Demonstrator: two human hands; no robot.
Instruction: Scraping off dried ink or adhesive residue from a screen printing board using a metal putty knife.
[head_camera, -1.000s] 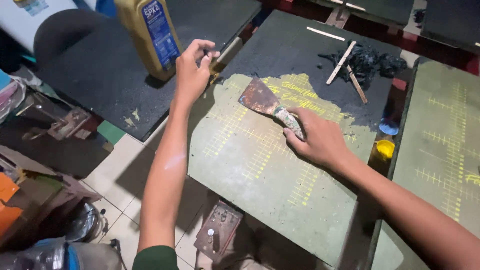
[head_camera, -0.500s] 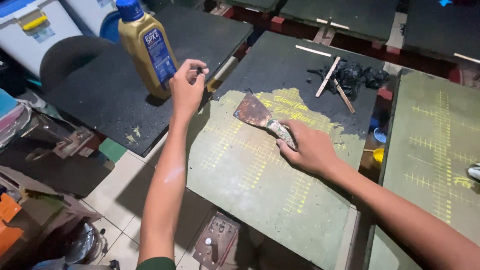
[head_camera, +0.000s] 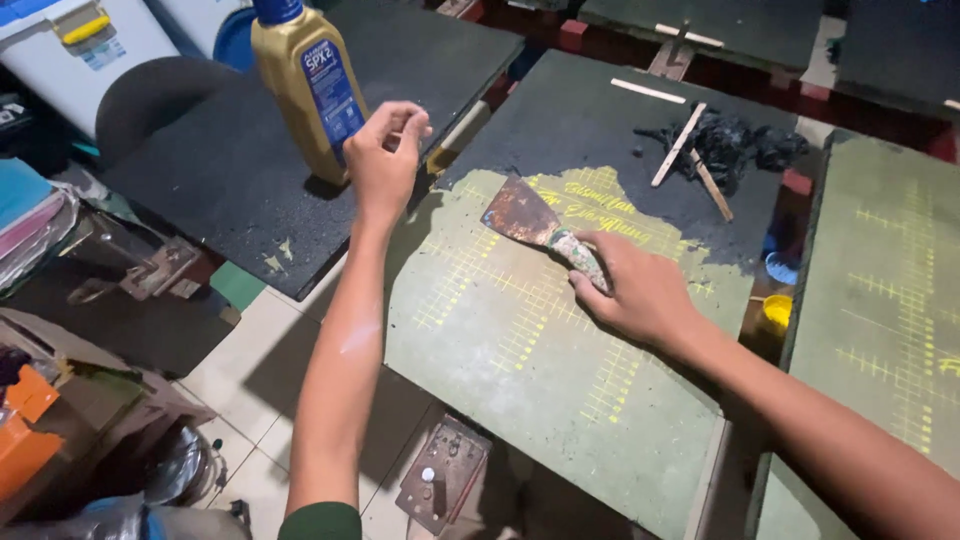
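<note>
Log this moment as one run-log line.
right hand: grips scraper, blade on green board | left hand: raised beside gold bottle, fingers pinched

1. Scraper (head_camera: 535, 222) handle mostly hidden under right hand (head_camera: 640, 295) fingers.
2. Gold bottle (head_camera: 305, 90), left of scraper: cap cut by top edge.
3. Black clump (head_camera: 735, 140), right of scraper: too dark to tell what it is.
4. Right forearm cut off at bottom-right corner.

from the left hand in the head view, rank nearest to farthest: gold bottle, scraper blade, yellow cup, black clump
Measured from the left hand:
1. Gold bottle, just beside it on the left.
2. Scraper blade, to its right on the green board.
3. Black clump, farther right, top of board.
4. Yellow cup, right of the board, lower.
</note>
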